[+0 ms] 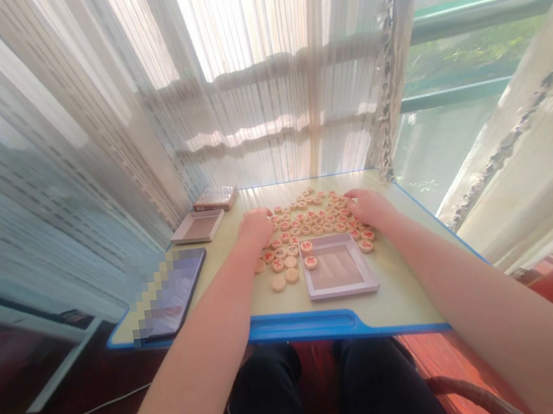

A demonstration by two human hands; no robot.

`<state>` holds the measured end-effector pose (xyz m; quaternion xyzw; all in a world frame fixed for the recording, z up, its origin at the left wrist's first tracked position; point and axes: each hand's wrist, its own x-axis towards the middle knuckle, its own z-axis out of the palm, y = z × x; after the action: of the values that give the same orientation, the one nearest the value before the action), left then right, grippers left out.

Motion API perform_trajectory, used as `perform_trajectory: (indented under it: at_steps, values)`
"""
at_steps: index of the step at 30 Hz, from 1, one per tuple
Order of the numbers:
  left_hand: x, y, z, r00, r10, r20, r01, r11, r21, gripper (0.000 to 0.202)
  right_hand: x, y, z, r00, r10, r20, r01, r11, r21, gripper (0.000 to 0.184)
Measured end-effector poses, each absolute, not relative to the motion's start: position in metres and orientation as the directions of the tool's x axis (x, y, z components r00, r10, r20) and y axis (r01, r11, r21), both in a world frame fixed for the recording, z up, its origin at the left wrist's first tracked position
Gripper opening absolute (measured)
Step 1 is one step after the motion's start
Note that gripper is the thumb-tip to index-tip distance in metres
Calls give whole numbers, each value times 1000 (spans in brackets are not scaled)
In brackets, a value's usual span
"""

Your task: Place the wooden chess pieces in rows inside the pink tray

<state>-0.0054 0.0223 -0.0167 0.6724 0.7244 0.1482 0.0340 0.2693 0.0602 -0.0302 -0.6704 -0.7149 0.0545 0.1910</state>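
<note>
Many round wooden xiangqi pieces [316,229] lie spread over the table, most showing red characters and a few turned blank side up. At the left edge of the spread is my left hand [257,225], its fingers bent towards the pieces and partly hidden behind the hand. My right hand [371,206] rests at the right edge, fingers stretched out and touching or very near the outer pieces. Neither hand visibly holds a piece. Closer to me, a shallow pale box tray [369,279] has two pieces at its left side, one marked 帥 and one marked 相.
The small table [263,303] has a blue rim [301,325]. On its left lie a dark tablet-like flat object [186,288], a second shallow box [198,227] and a flat packaged box [215,197]. Sheer curtains [263,101] hang behind. A curved wooden armrest [473,390] is at lower right.
</note>
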Motion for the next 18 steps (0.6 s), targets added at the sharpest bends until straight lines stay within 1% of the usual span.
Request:
perform_trajectory:
  at_steps: [4,8,11,13,14,16,18]
  values:
    - [-5,24,-19,-112,987,114,966,81,245,39,268,60,-29,-19,978,208,936,90,-340,43]
    - [-4,26,-21,-118,985,127,963,82,256,40,267,62,-31,-79,978,192,947,134,-293,44]
    - [-3,31,-25,32,986,167,955,-79,286,44,268,63,-33,-105,975,195,947,158,-280,45]
    - [-4,36,-28,156,973,172,938,-200,284,44,269,62,-33,-95,975,201,945,152,-291,46]
    - [-4,39,-30,194,966,168,931,-236,279,45,269,61,-33,-88,975,202,944,147,-296,46]
    - [-4,42,-31,216,963,159,929,-253,271,44,270,60,-32,-80,976,201,943,139,-301,46]
    - [-4,43,-30,202,965,165,933,-242,268,42,270,58,-30,-72,977,199,946,131,-297,45]
